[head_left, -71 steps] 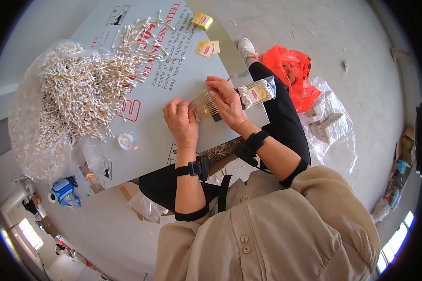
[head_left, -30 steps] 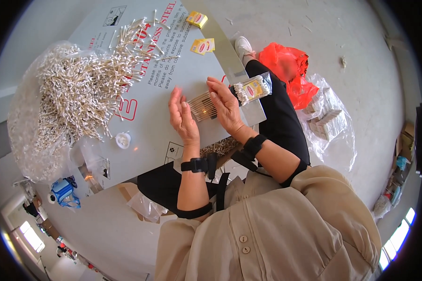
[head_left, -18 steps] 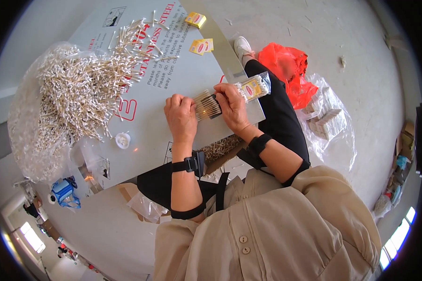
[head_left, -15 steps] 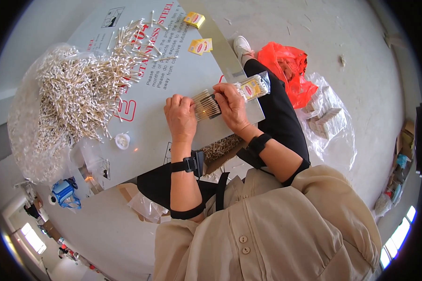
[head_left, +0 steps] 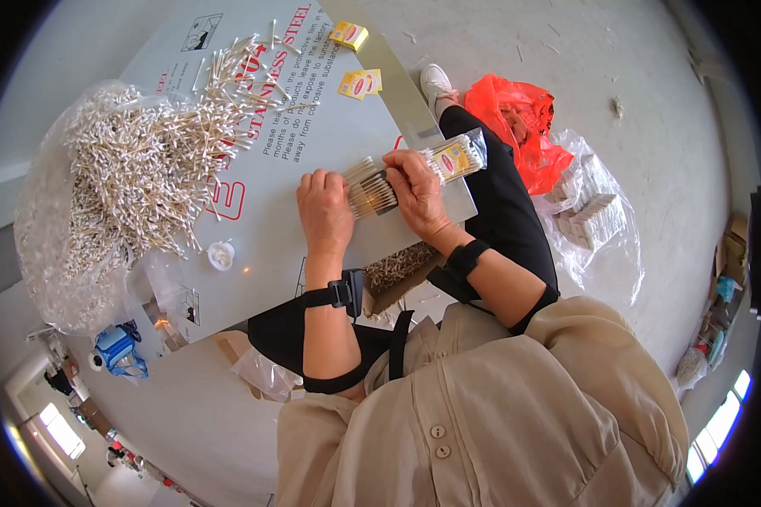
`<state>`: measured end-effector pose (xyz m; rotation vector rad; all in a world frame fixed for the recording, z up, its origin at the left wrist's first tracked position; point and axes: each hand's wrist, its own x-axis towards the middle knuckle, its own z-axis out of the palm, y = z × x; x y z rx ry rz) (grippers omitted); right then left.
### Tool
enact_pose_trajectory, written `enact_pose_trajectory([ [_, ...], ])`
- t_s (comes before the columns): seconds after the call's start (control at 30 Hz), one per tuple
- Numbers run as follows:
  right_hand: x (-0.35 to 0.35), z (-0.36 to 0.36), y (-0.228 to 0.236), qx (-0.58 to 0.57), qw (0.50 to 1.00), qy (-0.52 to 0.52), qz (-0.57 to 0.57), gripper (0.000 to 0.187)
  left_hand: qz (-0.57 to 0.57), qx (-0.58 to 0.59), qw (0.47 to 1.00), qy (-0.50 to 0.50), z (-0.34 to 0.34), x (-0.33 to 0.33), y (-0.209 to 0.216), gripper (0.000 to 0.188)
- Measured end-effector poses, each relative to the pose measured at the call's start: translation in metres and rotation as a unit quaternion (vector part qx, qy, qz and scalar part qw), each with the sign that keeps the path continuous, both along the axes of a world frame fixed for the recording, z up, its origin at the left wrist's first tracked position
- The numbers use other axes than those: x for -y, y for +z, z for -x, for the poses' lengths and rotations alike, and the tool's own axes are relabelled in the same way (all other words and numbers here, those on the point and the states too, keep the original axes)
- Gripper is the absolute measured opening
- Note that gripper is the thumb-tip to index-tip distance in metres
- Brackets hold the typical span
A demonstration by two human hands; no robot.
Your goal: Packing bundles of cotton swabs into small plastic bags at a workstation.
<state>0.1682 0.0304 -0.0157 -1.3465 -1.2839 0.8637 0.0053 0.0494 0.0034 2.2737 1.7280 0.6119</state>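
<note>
1. Left on the tabletop (head_left: 266, 190): swab heap (head_left: 139, 169).
2. Right of its near part: dish (head_left: 221, 256).
3. Farther right: swab row (head_left: 369, 191) between left fingers (head_left: 319, 184) and right fingers (head_left: 407, 162).
4. Far right edge: box (head_left: 349, 35), cards (head_left: 357, 84).
5. Floor (head_left: 651, 152), right: bags (head_left: 488, 103).

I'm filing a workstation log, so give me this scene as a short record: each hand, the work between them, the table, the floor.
Left hand: fingers curled at the left end of a row of cotton swabs
Right hand: over the row's right end
Beyond right hand: clear packet showing swab tips and a yellow card
Table: heap of loose swabs, small white tub
Floor: red plastic bag
</note>
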Motion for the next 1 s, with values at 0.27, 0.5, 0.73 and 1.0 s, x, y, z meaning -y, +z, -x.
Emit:
enact_pose_trajectory([
  [0.27, 0.001, -0.004, -0.009, -0.098, 0.993, 0.016, 0.062, 0.015, 0.072, 0.058, 0.995, -0.043, 0.013, 0.022, 0.023, 0.011],
  [0.5, 0.002, -0.004, -0.013, -0.079, 0.994, 0.027, 0.071, 0.015, 0.12, 0.158, 0.98, -0.023, 0.015, 0.04, 0.013, 0.016],
  [0.73, -0.001, -0.002, -0.012, -0.131, 0.989, 0.004, 0.065, 0.01, 0.072, 0.201, 0.976, 0.044, 0.025, 0.039, 0.003, 0.018],
  [1.0, -0.002, -0.004, -0.013, -0.13, 0.989, 0.029, 0.06, 0.013, 0.106, -0.031, 0.989, 0.094, 0.017, 0.077, 0.005, 0.012],
])
